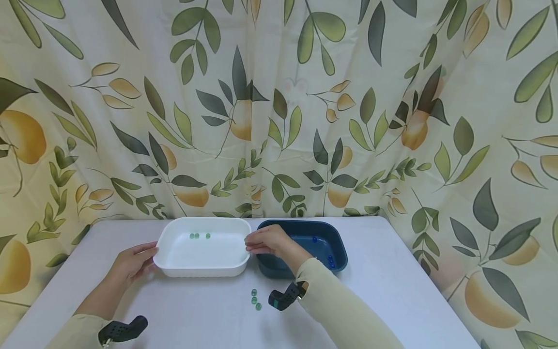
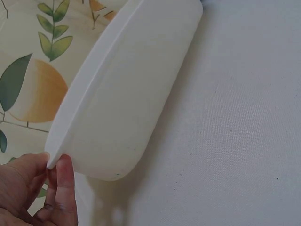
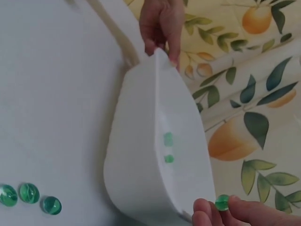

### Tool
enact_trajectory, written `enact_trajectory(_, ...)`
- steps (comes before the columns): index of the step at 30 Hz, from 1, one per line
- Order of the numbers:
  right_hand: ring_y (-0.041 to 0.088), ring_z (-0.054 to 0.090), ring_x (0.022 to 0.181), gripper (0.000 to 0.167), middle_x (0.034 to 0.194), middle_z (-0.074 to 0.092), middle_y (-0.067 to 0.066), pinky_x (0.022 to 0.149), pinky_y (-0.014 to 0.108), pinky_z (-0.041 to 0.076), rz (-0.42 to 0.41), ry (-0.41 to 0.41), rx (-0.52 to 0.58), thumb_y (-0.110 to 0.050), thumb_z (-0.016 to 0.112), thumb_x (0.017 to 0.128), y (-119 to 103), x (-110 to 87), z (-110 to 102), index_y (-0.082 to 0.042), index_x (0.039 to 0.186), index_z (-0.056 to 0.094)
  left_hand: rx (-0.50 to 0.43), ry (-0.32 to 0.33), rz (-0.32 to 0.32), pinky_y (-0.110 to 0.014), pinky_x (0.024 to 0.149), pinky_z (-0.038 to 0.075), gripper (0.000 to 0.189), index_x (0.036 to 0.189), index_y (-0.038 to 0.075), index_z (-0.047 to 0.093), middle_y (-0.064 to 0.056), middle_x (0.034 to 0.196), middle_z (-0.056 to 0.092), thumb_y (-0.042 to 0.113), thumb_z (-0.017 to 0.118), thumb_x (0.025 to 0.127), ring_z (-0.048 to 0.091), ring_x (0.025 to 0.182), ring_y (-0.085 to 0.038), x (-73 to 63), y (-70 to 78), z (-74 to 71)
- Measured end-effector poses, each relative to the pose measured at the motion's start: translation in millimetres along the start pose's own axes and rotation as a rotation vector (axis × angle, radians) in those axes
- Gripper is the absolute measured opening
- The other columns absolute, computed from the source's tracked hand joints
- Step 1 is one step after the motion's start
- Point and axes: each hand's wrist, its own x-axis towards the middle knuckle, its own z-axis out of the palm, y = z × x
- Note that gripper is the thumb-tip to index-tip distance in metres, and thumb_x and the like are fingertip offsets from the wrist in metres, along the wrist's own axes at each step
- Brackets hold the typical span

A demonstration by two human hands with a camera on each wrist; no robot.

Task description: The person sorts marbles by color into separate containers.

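My left hand (image 1: 134, 261) pinches the left rim of a white tray (image 1: 200, 266) between thumb and fingers; the left wrist view shows the grip at the tray's corner (image 2: 55, 157). Between thumb and fingertips, my right hand (image 1: 271, 242) holds a green marble (image 3: 222, 202) at the tray's right rim. Inside the white tray lie several green marbles (image 1: 197, 236), toward its back. Three more green marbles (image 3: 29, 193) sit on the white tabletop in front, near my right wrist.
A dark blue tray (image 1: 335, 237) stands right of the white one, partly behind my right hand and forearm. It holds several blue marbles (image 1: 331, 261). A leaf-and-fruit patterned curtain (image 1: 279, 121) hangs behind the white table (image 1: 200, 310).
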Motion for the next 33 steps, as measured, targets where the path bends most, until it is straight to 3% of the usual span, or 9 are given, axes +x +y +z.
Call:
enact_trajectory(14,0.023,0.075,0.082,0.018,0.09,0.075,0.016,0.073,0.027,0.061,0.109,0.076,0.049,-0.004,0.071,0.088,-2.2,20.3,-6.1,0.005,0.104,0.072,0.01,-0.005,0.021,-0.022,0.066,0.056,0.058,0.144,-0.005,0.041,0.01,0.089,0.068,0.024,0.06,0.098,0.065,0.073,-0.003,1.9,-2.7,-1.3)
enact_trajectory(33,0.02,0.074,0.07,0.023,0.089,0.075,0.018,0.068,0.025,0.061,0.164,0.133,0.059,0.0,0.07,0.087,-11.8,32.1,3.1,0.007,0.109,0.069,0.024,0.005,0.028,-0.022,0.065,0.056,0.058,0.144,-0.006,0.041,0.01,0.086,0.068,0.024,0.06,0.098,0.065,0.071,-0.002,0.4,-1.1,-0.1)
